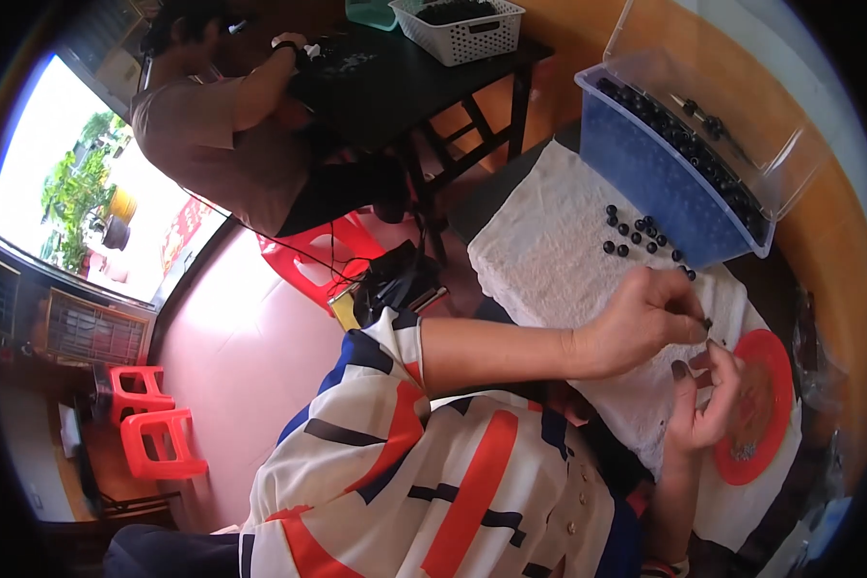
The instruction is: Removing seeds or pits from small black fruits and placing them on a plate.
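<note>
My left hand (645, 320) reaches across over a white towel (539, 231), its fingers pinched together. A small dark bit shows at its fingertips, too small to name. Just below it, my right hand (705, 397) is raised with thumb and fingers curled toward each other, the fingertips close to those of my left hand. Whatever it holds is hidden. Several round black beads (623, 229) lie loose on the towel beyond my left hand. Beside my right hand is a red plate (778, 371), with small silvery pieces (744, 451) near its close edge.
A translucent blue bin (645, 183) of black beads stands on the towel's far right side. Another person (212, 125) works at a dark table (376, 87) with a white basket (462, 37). Red stools (164, 443) stand on the floor at left.
</note>
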The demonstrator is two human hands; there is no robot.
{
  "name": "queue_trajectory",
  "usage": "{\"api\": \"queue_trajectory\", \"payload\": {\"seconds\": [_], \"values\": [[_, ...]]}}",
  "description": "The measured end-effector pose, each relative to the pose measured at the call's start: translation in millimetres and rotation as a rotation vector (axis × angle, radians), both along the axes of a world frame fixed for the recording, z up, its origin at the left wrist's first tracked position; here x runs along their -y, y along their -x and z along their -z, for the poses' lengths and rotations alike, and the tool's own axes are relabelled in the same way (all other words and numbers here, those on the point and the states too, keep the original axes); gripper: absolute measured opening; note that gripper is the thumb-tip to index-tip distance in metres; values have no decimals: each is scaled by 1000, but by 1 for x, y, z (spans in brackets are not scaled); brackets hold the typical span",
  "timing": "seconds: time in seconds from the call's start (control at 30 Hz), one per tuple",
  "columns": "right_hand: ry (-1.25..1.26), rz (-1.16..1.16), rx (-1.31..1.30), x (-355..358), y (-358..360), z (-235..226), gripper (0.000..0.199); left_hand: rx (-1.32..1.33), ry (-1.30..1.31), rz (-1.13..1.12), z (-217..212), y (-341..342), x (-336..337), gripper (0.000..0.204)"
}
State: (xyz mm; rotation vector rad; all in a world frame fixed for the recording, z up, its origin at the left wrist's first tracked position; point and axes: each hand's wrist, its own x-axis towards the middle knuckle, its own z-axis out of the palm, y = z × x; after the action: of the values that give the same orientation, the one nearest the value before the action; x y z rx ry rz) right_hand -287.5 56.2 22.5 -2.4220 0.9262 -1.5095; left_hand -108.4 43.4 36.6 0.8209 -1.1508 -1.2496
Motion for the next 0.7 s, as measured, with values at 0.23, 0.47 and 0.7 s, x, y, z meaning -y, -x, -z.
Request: {"api": "queue_trajectory", "payload": {"seconds": [0.23, 0.47, 0.7], "values": [[2, 54, -2, -3, 10, 0, 20, 580, 881, -724, -33, -35, 101, 16], [-52, 6, 19, 0, 8, -7, 21, 881, 746, -845, -39, -93, 165, 14], [-43, 18, -10, -1, 6, -9, 21, 1045, 770, -816, -34, -97, 188, 17]]}}
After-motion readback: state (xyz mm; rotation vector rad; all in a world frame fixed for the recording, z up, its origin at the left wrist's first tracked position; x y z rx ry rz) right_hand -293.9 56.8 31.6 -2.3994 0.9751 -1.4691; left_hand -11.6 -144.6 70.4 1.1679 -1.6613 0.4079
